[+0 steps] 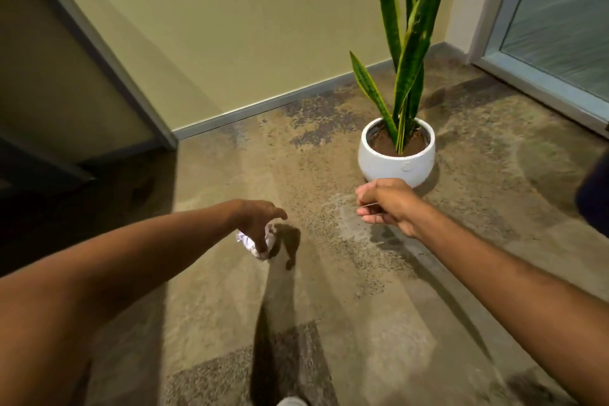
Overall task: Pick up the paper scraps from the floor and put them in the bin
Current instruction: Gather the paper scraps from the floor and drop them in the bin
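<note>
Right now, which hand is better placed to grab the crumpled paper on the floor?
Left. The left hand is spread right over the crumpled paper, fingers touching it; the right hand is apart near the white pot, apparently pinching a thin scrap.

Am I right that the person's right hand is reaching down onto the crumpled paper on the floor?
No: the head view shows the left hand reaching down onto the crumpled paper on the floor; the right hand pinches a thin scrap near the white pot.
</note>
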